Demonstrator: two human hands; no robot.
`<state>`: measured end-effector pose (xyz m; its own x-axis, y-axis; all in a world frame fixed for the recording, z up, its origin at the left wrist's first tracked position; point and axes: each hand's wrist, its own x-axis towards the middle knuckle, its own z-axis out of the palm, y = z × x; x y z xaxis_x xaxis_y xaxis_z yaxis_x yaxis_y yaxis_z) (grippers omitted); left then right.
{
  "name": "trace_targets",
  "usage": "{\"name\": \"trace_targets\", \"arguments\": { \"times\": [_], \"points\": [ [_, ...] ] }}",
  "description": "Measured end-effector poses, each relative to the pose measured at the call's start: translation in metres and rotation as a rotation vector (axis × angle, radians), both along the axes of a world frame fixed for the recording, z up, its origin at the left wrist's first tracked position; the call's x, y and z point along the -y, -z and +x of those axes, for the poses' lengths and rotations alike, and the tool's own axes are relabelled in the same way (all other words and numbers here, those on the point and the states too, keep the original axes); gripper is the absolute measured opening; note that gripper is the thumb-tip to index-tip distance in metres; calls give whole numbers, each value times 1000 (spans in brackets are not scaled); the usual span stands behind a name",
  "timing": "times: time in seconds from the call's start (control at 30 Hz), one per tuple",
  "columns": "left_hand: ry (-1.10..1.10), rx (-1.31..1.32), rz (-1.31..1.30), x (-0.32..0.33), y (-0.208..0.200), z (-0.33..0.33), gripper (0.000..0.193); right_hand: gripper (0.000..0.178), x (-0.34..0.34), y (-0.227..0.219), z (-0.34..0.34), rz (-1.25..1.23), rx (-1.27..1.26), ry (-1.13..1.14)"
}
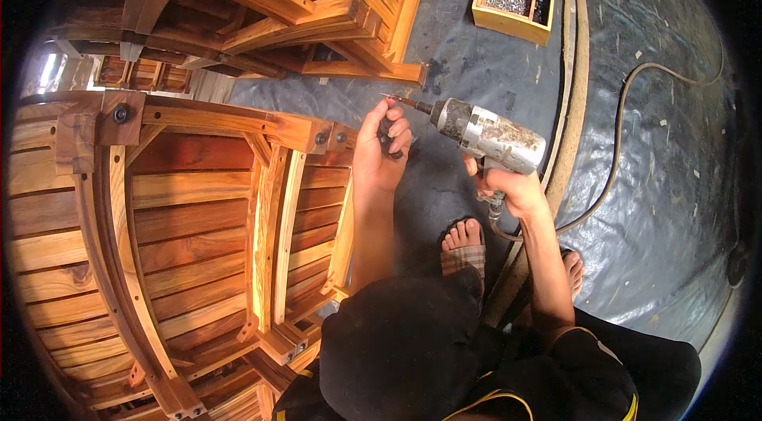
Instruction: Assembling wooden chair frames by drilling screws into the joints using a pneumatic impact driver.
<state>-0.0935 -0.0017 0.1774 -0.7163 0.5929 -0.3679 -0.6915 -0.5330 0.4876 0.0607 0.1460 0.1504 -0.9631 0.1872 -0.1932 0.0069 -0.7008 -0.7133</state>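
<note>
My right hand (pixel 508 183) is wrapped around the grip of a worn silver air driver (pixel 500 137), its bit pointing left. An air hose joins the driver at the bottom of its grip. At the bit's tip, the fingers of my left hand (pixel 381 143) pinch what looks like a small screw (pixel 386 96). Small black plastic pieces (pixel 386 138) sit in the curl of the same hand. Left of that hand stands a slatted wooden furniture piece (pixel 190 207), with its frame and legs showing. The left hand is near its corner but appears apart from it.
A second slatted wooden piece (pixel 317 16) stands farther off at upper left. A wooden box (pixel 512 28) of black plastic pieces and screws lies at the top right. The hose (pixel 619 127) loops over the dark floor sheet (pixel 667 183), beside a long wooden strip (pixel 575 96).
</note>
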Motion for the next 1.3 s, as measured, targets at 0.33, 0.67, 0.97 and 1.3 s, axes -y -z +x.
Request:
{"name": "trace_targets", "arguments": {
  "times": [0.33,0.67,0.97,1.3],
  "points": [
    [75,-51,-48,2,6,3,23,37,-2,2,1,-5,-43,34],
    [8,-138,-180,-1,2,5,24,40,-3,-3,1,9,-17,31],
    [-1,-131,-140,1,4,3,29,43,-2,-1,0,17,-29,25],
    [-17,-116,-138,2,7,0,29,39,-4,6,1,-11,-85,21]
  ]
}}
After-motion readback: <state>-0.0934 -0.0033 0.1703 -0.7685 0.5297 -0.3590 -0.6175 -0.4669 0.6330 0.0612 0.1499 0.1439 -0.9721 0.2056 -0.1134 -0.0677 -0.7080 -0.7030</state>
